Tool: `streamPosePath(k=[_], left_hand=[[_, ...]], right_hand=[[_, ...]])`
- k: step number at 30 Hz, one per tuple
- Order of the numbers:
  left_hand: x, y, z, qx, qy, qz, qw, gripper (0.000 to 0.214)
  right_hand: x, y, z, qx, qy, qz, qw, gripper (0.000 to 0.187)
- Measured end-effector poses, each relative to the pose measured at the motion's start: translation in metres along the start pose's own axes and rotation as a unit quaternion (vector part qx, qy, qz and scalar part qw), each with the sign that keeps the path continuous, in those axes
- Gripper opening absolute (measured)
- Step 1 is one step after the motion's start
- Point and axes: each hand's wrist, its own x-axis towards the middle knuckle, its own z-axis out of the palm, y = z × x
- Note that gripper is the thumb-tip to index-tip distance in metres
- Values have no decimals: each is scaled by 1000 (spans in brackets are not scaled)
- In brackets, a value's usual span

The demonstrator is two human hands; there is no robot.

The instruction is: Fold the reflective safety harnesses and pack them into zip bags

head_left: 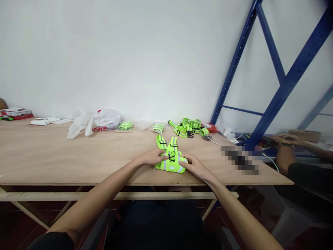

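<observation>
Lime-yellow cloth with silver stripes made up the vest (pixel 173 166), which lay bunched near the front edge of our desk (pixel 78 163), straight before us. Its two straps pointed away toward the wall (pixel 130 52), each with a black slider, and a small white label showed low on its front. Our left hand (pixel 153 157) touched its left side, thumb reaching over the cloth; our right hand (pixel 195 167) touched its right side, thumb and forefinger a little apart. We could not tell whether the fingers of either hand pinched the cloth or only rested on it.

Behind the vest we had a left packet (pixel 125 126) and a right packet (pixel 158 128), both lime and clear-wrapped, and to their right a loose heap of harness (pixel 191 126) with a black buckle. We saw a white bag (pixel 108 118) with red lettering beside the left packet. On our right stood a blue rack (pixel 275 100), and beyond it we saw another person's arm (pixel 284 158). A pixelated patch hid something on the desk nearby.
</observation>
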Motion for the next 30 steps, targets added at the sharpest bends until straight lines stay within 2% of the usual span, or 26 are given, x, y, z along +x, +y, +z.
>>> streamPosePath(k=[3, 5, 10, 13, 16, 19, 22, 26, 30], left_hand=[[11, -10, 2, 6, -5, -12, 1000, 40], [14, -13, 4, 16, 11, -18, 1000, 38], [15, -7, 10, 77, 87, -24, 993, 24], [12, 1, 15, 128, 112, -10, 985, 16], [4, 10, 21, 161, 100, 11, 982, 26], [-5, 15, 26, 184, 96, 36, 978, 38], [-12, 17, 27, 200, 98, 45, 974, 40], [-17, 18, 25, 199, 56, 34, 978, 49], [-31, 23, 28, 223, 54, 56, 972, 52]], right_hand=[[7, 5, -3, 10, -21, 4, 1000, 39], [10, 10, -5, -24, -22, 7, 999, 37], [14, 22, -3, -183, 89, -22, 979, 25], [9, 20, 5, -254, 112, -72, 958, 16], [0, 12, 13, -287, 85, -94, 949, 18], [-7, 4, 18, -274, 55, -67, 958, 19], [-9, 1, 18, -266, 17, -42, 963, 28], [-8, -1, 14, -270, -19, -15, 963, 44], [-14, -13, 13, -282, -44, -19, 958, 44]])
